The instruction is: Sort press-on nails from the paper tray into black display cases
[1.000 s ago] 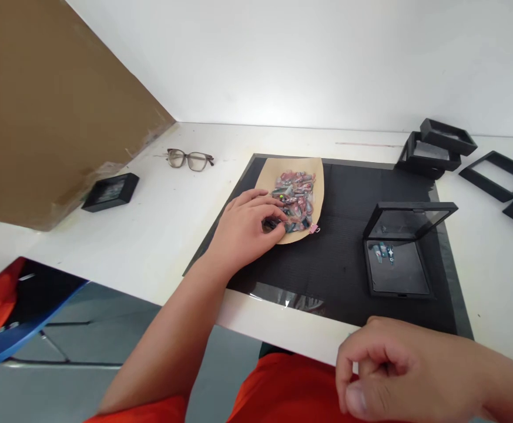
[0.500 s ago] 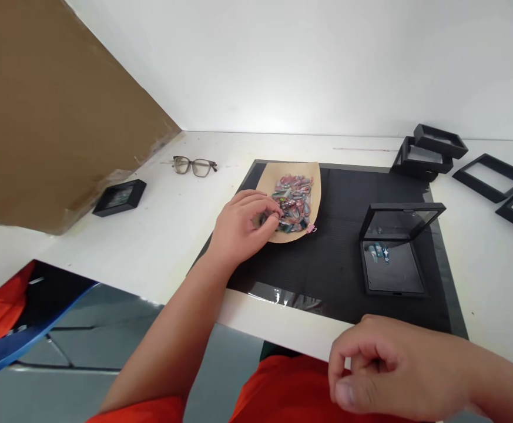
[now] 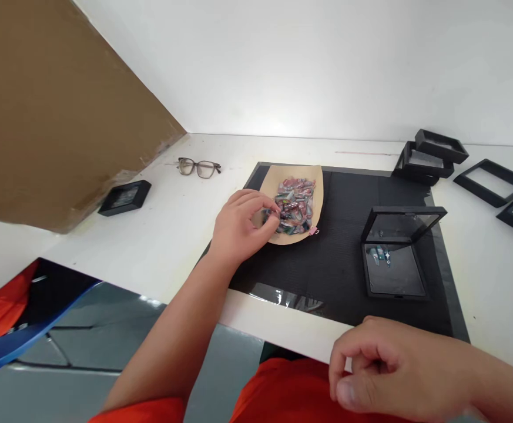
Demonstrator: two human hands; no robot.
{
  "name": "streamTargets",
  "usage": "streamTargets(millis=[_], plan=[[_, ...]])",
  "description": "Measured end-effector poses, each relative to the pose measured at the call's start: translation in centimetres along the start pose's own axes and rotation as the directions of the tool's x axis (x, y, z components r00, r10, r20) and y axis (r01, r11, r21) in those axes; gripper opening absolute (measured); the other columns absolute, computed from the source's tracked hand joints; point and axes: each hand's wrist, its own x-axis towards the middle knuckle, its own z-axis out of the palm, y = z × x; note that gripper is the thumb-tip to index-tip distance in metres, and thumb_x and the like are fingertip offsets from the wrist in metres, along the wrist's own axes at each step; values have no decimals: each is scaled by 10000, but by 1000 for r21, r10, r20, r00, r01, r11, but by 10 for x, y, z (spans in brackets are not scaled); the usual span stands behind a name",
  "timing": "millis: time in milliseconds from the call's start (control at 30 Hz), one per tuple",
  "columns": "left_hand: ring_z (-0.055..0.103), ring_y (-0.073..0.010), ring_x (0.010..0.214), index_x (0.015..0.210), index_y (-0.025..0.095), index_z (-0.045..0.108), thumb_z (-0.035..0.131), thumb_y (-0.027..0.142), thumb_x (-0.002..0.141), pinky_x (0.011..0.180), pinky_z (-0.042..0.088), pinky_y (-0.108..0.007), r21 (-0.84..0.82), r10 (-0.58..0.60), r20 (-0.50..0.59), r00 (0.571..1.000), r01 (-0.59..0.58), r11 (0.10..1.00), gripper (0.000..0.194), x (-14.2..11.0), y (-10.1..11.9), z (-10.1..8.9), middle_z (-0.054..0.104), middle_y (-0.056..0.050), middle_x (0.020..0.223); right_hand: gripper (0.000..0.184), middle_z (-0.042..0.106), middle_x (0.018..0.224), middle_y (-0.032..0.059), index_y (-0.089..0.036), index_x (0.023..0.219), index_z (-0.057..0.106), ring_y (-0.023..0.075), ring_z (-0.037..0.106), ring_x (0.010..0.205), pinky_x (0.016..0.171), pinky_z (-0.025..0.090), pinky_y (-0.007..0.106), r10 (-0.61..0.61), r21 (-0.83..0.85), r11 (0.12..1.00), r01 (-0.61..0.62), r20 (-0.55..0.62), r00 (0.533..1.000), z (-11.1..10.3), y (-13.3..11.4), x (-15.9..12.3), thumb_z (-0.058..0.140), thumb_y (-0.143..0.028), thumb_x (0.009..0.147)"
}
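Note:
My left hand (image 3: 244,226) reaches over the left side of a tan paper tray (image 3: 272,176). Its thumb and index finger come together at the edge of a heap of small, glossy, colourful pieces that look like press-on nails (image 3: 299,202); what lies between the fingertips is too small to make out. Low at the right, my right hand (image 3: 391,370) is loosely curled near the table's front edge, and no object shows in it. Beyond it stands a black case (image 3: 399,281) with its clear-windowed lid raised. A few teal nail pieces (image 3: 379,254) lie in its upper left corner.
A black mat (image 3: 327,264) lies under tray and case. A pink clip (image 3: 314,231) is on the tray's rim. Stacked black cases (image 3: 440,145) and black frames (image 3: 494,181) are at right; glasses (image 3: 198,168) and another black case (image 3: 124,197) at left, beside a brown panel (image 3: 62,117).
The view has shifted slightly, so the table things appear a little lower and to the right. Both hands keep nearly the same pose, the left still at the heap.

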Motion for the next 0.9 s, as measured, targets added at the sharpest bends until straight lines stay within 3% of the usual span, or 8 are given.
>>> streamTargets(millis=[100, 300, 567, 800, 900], plan=[[763, -263, 1099, 894, 230, 811, 597, 300, 966, 1058, 610, -430, -15, 62, 6, 998, -62, 998, 236, 0, -3, 2, 858, -43, 1003, 320, 478, 632, -97, -197, 911, 716, 67, 381, 566, 528, 310, 228, -27, 10, 1000, 27, 9, 1000, 0, 0, -1, 756, -512, 952], [740, -280, 1183, 946, 232, 840, 581, 287, 995, 1105, 600, -469, -68, 178, 124, 976, -171, 983, 270, 0, -5, 4, 862, -56, 1079, 311, 472, 628, -97, -198, 918, 718, 71, 377, 559, 519, 306, 232, -7, -4, 1000, 7, -4, 1000, 1, -2, -1, 739, -505, 964], [730, -280, 1210, 965, 230, 837, 587, 288, 995, 1116, 596, -456, -76, 163, 119, 979, -155, 985, 259, -1, -4, 2, 861, -54, 1105, 262, 480, 631, -91, -194, 973, 753, 78, 385, 561, 522, 303, 232, 27, 13, 1000, -27, 3, 1000, 0, -4, -2, 747, -456, 962], [750, -283, 1119, 941, 227, 818, 586, 301, 958, 1111, 593, -478, -12, -35, -29, 999, 34, 999, 245, -1, -4, -4, 850, -55, 1030, 361, 536, 682, -68, -187, 1006, 759, 81, 413, 579, 526, 314, 231, -28, 18, 999, 28, -2, 1000, 2, 5, -1, 708, -543, 974], [702, -316, 1259, 975, 241, 834, 608, 343, 956, 1213, 537, -520, 9, 11, -26, 1000, -11, 1000, 249, -2, -7, -4, 843, -63, 1121, 370, 480, 661, -79, -186, 1033, 791, 88, 391, 591, 529, 284, 245, -41, 18, 999, 41, 0, 999, 1, 9, -2, 741, -536, 925]])
